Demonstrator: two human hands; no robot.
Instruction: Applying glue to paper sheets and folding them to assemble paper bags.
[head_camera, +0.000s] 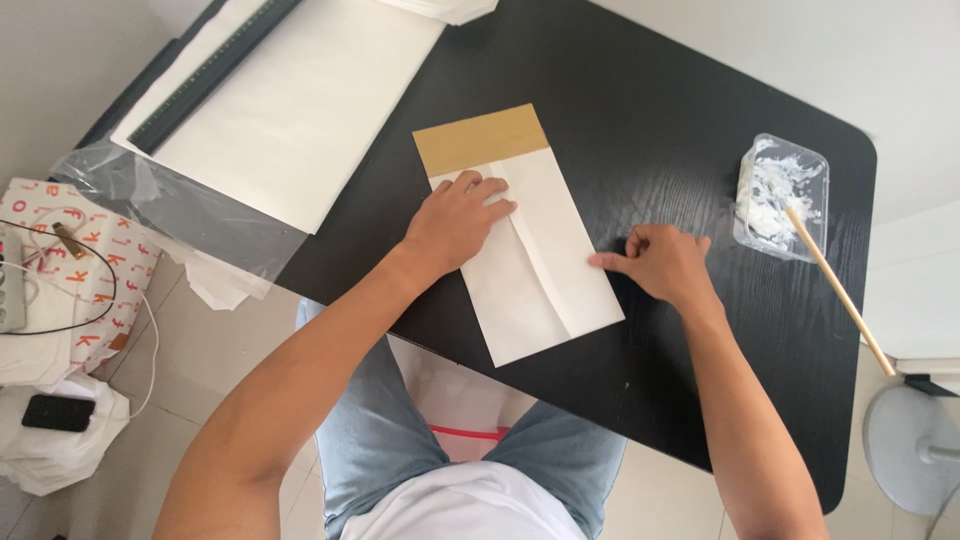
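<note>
Head view: we pin a thin, light, easily creased folded white paper bag (535, 265) under our flat open left hand (455, 222), our loosely curled right hand (665, 262) fingertip-pressing its edge, holding nothing.

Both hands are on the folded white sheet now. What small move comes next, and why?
Probably slide the right hand down the sheet's right edge to press the fold. The left hand lies flat on the white paper, pinning it, its centre seam looks closed, and the right forefinger only touches the edge. The brown strip is uncovered.
</note>
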